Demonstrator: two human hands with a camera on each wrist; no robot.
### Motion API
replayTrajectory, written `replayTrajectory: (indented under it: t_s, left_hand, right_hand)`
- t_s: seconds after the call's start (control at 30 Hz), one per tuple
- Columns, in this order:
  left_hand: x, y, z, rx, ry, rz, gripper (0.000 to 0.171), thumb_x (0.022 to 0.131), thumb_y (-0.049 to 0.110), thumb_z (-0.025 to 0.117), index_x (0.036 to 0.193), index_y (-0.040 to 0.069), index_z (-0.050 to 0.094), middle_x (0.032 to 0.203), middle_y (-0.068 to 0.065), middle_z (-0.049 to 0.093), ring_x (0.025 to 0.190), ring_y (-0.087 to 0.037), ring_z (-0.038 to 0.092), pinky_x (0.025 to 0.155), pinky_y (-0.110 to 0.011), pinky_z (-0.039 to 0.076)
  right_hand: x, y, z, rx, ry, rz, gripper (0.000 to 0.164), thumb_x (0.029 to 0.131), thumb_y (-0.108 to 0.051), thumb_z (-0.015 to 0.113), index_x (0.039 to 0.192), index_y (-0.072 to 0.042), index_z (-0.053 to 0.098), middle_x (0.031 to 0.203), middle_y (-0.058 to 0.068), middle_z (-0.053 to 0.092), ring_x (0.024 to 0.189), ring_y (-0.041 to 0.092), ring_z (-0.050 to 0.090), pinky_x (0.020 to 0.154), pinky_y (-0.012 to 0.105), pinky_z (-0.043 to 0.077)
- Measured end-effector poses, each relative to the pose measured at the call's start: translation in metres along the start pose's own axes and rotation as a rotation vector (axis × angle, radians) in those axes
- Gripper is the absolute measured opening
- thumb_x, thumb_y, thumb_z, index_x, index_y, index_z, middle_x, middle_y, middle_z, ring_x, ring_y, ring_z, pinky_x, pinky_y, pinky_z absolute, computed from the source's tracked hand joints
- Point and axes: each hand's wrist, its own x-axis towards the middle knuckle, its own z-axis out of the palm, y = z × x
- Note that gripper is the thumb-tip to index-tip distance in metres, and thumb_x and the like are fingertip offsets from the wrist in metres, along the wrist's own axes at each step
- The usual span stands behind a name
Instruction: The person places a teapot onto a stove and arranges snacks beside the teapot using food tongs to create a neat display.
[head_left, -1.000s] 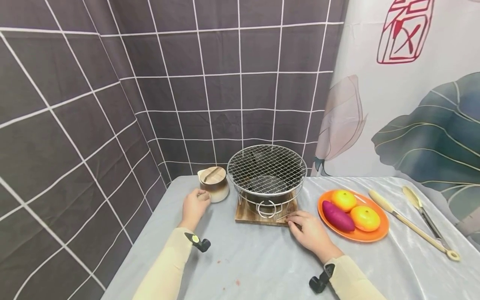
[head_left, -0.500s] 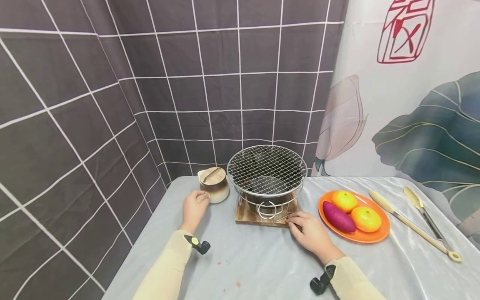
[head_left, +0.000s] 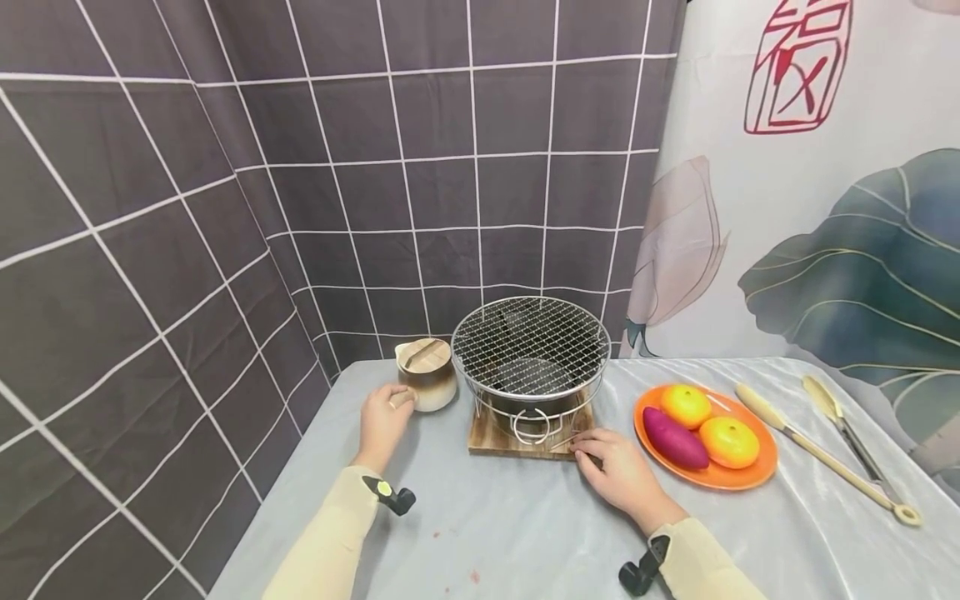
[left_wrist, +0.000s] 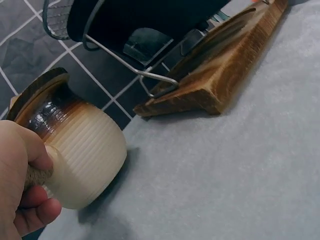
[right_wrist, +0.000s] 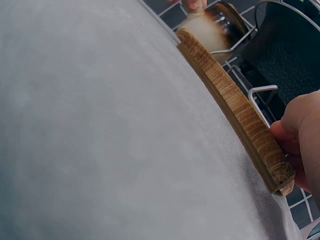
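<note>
My left hand [head_left: 384,427] grips the short side handle [left_wrist: 37,176] of a small ceramic saucepan [head_left: 431,393], brown above and cream below. A wooden lid [head_left: 425,355] covers the saucepan, which stands on the table. To its right is a round tabletop grill [head_left: 528,407] with a wire mesh rack [head_left: 531,346] over a dark bowl. Beneath the grill lies a square wooden board [head_left: 498,443]. My right hand [head_left: 621,475] holds the board's front right corner, thumb at its edge in the right wrist view; the other fingers are partly hidden there.
An orange plate [head_left: 723,477] with a purple sweet potato [head_left: 675,439] and two oranges [head_left: 729,442] stands right of my right hand. Farther right lie long tongs [head_left: 832,454]. A grey cloth covers the table [head_left: 487,525]; a dark tile-patterned curtain [head_left: 450,192] hangs behind.
The head view has shifted slightly, so everything sits a little lower in it. Both hands keep their hold, on the saucepan handle and the board corner.
</note>
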Motion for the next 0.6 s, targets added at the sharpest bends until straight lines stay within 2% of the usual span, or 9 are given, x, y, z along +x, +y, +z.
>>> replayTrajectory:
  t_s: [0.33, 0.47, 0.6]
  left_hand:
    - [0.015, 0.014, -0.015, -0.033, 0.022, 0.01, 0.031, 0.079, 0.01, 0.073, 0.109, 0.001, 0.073, 0.11, -0.024, 0.069, 0.103, -0.04, 0.063, 0.091, -0.051, 0.048]
    - [0.023, 0.018, -0.024, -0.013, 0.017, -0.004, 0.033, 0.08, 0.012, 0.072, 0.112, 0.002, 0.072, 0.112, -0.022, 0.069, 0.1, -0.038, 0.064, 0.085, -0.048, 0.05]
    - [0.031, 0.025, -0.031, 0.003, 0.038, 0.024, 0.032, 0.08, 0.011, 0.072, 0.11, 0.002, 0.072, 0.11, -0.023, 0.069, 0.097, -0.037, 0.064, 0.081, -0.046, 0.051]
  right_hand:
    - [0.0, -0.001, -0.002, 0.001, 0.002, 0.01, 0.012, 0.083, -0.007, 0.075, 0.095, -0.007, 0.079, 0.1, 0.005, 0.074, 0.097, 0.025, 0.069, 0.089, 0.045, 0.055]
    - [0.0, -0.001, -0.002, -0.003, -0.001, 0.01, 0.013, 0.084, -0.007, 0.075, 0.095, -0.008, 0.079, 0.101, 0.005, 0.074, 0.098, 0.025, 0.069, 0.09, 0.045, 0.055]
    - [-0.001, 0.0, -0.001, -0.011, -0.008, 0.014, 0.012, 0.084, -0.008, 0.074, 0.096, -0.009, 0.079, 0.101, 0.004, 0.074, 0.098, 0.024, 0.069, 0.09, 0.044, 0.055]
